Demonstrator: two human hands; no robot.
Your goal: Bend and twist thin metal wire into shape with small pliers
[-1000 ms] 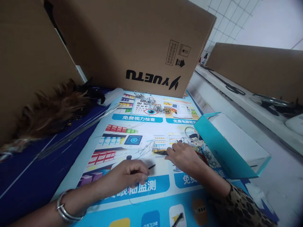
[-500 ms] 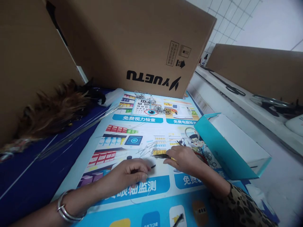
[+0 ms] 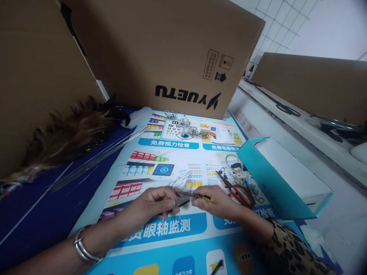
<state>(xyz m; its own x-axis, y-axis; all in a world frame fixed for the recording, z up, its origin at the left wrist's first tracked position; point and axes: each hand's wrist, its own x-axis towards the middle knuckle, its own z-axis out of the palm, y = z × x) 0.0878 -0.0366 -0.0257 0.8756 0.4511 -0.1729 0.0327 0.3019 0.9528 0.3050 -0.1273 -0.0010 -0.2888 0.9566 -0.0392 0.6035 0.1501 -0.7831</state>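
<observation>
Yellow-handled slim tool (image 3: 192,195) is now off the poster (image 3: 172,152). Right hand (image 3: 219,200) grip is closed on it, tip swung to 9 o'clock, meeting the thin wire (image 3: 172,199) pinched in the left hand (image 3: 155,202) grip. Red scissors (image 3: 241,193) uncovered at its 3 o'clock.

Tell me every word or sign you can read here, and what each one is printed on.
"YUETU", upside down, on the cardboard box.
"免费视力检查" on the poster.
"免费电脑验光" on the poster, to the right of that.
"眼轴监测" on the poster, with its start hidden behind the left hand.
The handling symbols on the cardboard box and the poster's small print are too small to read.
</observation>
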